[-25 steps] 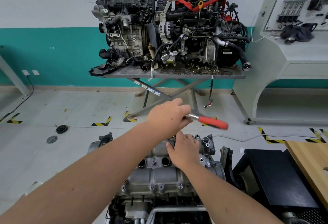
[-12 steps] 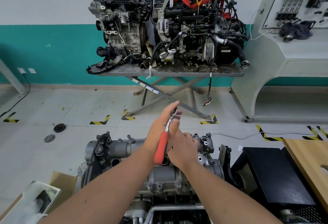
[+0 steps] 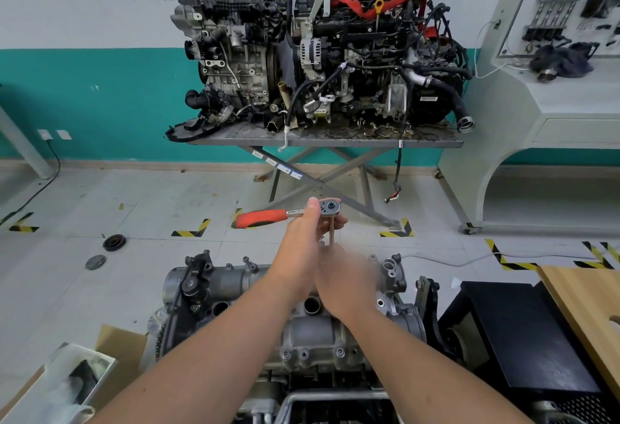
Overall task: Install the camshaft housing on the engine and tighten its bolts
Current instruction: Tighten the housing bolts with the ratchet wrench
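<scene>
The grey aluminium camshaft housing (image 3: 312,333) sits on top of the engine at the bottom centre, with bolt heads along its near edge. My left hand (image 3: 303,249) grips a ratchet wrench (image 3: 295,212) near its head, the red handle pointing left. A thin extension bar (image 3: 331,232) runs down from the ratchet head toward the far edge of the housing. My right hand (image 3: 342,286) is blurred and curls around the lower end of the extension bar, hiding its tip and the bolt under it.
Two engines (image 3: 322,54) stand on a scissor-leg metal table (image 3: 235,136) against the wall. A wooden bench corner (image 3: 587,299) and a black box (image 3: 516,333) are at right. An open cardboard box (image 3: 110,343) lies at lower left, two round parts (image 3: 114,242) on the floor.
The ratchet handle has swung round from pointing right, through pointing toward me, to pointing left. My right hand stayed low on the extension bar. The view has tilted down a little.
</scene>
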A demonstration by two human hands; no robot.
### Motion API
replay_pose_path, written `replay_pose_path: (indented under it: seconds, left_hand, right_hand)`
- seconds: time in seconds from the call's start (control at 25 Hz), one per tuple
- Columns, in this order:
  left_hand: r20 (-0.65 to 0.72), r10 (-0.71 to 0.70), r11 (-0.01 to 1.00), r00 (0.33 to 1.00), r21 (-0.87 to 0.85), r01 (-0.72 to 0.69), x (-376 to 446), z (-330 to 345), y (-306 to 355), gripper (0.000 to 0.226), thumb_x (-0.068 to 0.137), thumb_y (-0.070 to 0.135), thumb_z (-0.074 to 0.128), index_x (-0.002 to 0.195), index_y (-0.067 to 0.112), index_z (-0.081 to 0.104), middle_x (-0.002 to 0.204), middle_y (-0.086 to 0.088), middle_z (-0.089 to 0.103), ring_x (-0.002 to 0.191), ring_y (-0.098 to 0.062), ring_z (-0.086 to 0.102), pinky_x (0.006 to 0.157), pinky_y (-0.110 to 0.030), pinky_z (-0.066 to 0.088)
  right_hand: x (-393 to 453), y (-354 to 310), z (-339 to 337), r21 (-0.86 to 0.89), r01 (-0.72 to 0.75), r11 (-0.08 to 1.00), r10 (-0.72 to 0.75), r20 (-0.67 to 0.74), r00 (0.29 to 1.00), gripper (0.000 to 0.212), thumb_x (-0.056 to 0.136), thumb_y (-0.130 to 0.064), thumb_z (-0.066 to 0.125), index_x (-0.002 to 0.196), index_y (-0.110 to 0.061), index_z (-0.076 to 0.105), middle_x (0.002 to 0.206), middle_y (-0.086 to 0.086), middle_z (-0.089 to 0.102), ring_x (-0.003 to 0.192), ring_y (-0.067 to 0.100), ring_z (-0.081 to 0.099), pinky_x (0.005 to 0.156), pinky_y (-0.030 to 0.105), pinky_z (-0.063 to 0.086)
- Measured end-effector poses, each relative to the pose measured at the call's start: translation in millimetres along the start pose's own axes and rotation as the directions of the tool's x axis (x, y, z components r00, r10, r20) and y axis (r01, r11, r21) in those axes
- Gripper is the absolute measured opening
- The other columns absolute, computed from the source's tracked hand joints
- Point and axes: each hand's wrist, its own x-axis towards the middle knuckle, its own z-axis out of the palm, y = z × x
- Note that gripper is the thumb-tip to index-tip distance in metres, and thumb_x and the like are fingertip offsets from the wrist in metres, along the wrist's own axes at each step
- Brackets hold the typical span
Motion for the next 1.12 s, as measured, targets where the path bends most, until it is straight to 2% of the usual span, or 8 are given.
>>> replay_pose_path:
  seconds: [0.2, 0.4, 0.56, 0.68, 0.8, 0.92, 1.04, 1.12]
  left_hand:
    - [0.075, -0.017, 0.996, 0.997, 0.093, 0.01, -0.3, -9.5, 11.3, 0.041, 0.108, 0.038, 0.032, 0.098, 0.017, 0.066, 0.093, 0.001, 0.072, 0.094, -0.013, 0.063, 0.066, -0.033, 0.043]
    - [0.142, -0.132, 0.97, 0.981, 0.223, 0.098, 4.9, -15.0, 33.5, 0.032, 0.107, 0.037, 0.034, 0.097, 0.018, 0.058, 0.093, -0.002, 0.071, 0.097, -0.013, 0.064, 0.076, -0.039, 0.041]
    - [0.092, -0.184, 0.873, 0.979, 0.474, 0.119, 14.9, -7.5, 51.7, 0.023, 0.1, 0.033, 0.038, 0.092, 0.019, 0.053, 0.086, -0.001, 0.075, 0.097, -0.018, 0.066, 0.07, -0.035, 0.042]
    - [0.063, -0.171, 0.773, 0.983, 0.627, 0.094, 19.9, 4.0, 59.4, 0.019, 0.095, 0.028, 0.038, 0.09, 0.017, 0.053, 0.085, -0.004, 0.076, 0.089, -0.018, 0.063, 0.071, -0.036, 0.044]
    - [0.15, -0.09, 0.56, 0.985, 0.825, -0.075, 23.5, 13.8, 64.4, 0.025, 0.099, 0.025, 0.033, 0.095, 0.014, 0.055, 0.084, -0.006, 0.073, 0.079, -0.021, 0.063, 0.063, -0.033, 0.044]
    - [0.262, 0.014, 0.15, 0.965, 0.954, -0.261, 23.7, 18.5, 62.0, 0.03, 0.106, 0.035, 0.029, 0.096, 0.014, 0.048, 0.092, -0.003, 0.062, 0.08, -0.025, 0.058, 0.069, -0.037, 0.046]
    - [0.397, 0.134, -0.227, 0.908, 0.904, -0.362, 17.9, 12.0, 53.1, 0.035, 0.104, 0.052, 0.027, 0.104, 0.027, 0.052, 0.104, 0.003, 0.051, 0.093, -0.019, 0.052, 0.081, -0.041, 0.045]
    - [0.46, 0.17, -0.352, 0.872, 0.855, -0.382, 15.2, 5.7, 46.0, 0.034, 0.101, 0.055, 0.033, 0.106, 0.031, 0.057, 0.112, 0.005, 0.048, 0.103, -0.018, 0.049, 0.079, -0.038, 0.04]
  right_hand:
    - [0.2, -0.8, -0.2, 0.02, 0.004, 1.0, -0.004, -0.005, 1.0, 0.059, 0.094, -0.053, 0.045, 0.144, -0.022, 0.037, 0.128, -0.004, 0.063, 0.124, 0.021, 0.046, 0.101, 0.043, 0.029]
    - [-0.8, -1.3, -1.6, 0.019, 0.002, 1.0, -0.002, -0.005, 1.0, 0.063, 0.095, -0.054, 0.043, 0.148, -0.02, 0.034, 0.126, -0.004, 0.064, 0.122, 0.02, 0.046, 0.101, 0.043, 0.03]
    - [-0.6, -1.5, -0.9, 0.021, 0.006, 1.0, -0.006, -0.004, 1.0, 0.064, 0.095, -0.054, 0.043, 0.148, -0.02, 0.033, 0.126, -0.004, 0.063, 0.122, 0.02, 0.046, 0.101, 0.044, 0.031]
    - [-0.7, -0.9, -0.9, 0.028, 0.008, 1.0, -0.008, 0.002, 1.0, 0.063, 0.095, -0.053, 0.043, 0.148, -0.02, 0.033, 0.127, -0.005, 0.062, 0.123, 0.02, 0.046, 0.101, 0.044, 0.03]
    - [-1.5, -1.1, -2.3, 0.033, 0.014, 0.999, -0.014, 0.006, 1.0, 0.064, 0.095, -0.052, 0.043, 0.149, -0.02, 0.032, 0.129, -0.005, 0.062, 0.124, 0.02, 0.045, 0.101, 0.043, 0.03]
    - [-1.5, -0.3, -3.6, 0.036, 0.024, 0.999, -0.024, 0.01, 1.0, 0.062, 0.095, -0.052, 0.043, 0.148, -0.022, 0.032, 0.127, -0.004, 0.063, 0.124, 0.02, 0.045, 0.1, 0.043, 0.03]
    - [-2.0, -1.2, -4.1, 0.029, 0.022, 0.999, -0.023, 0.016, 1.0, 0.054, 0.095, -0.052, 0.044, 0.139, -0.021, 0.04, 0.121, -0.004, 0.064, 0.121, 0.021, 0.046, 0.098, 0.043, 0.031]
    - [-0.9, -1.1, -2.2, 0.024, 0.02, 1.0, -0.02, 0.0, 1.0, 0.047, 0.093, -0.052, 0.046, 0.129, -0.021, 0.045, 0.113, -0.005, 0.064, 0.115, 0.02, 0.048, 0.095, 0.042, 0.032]
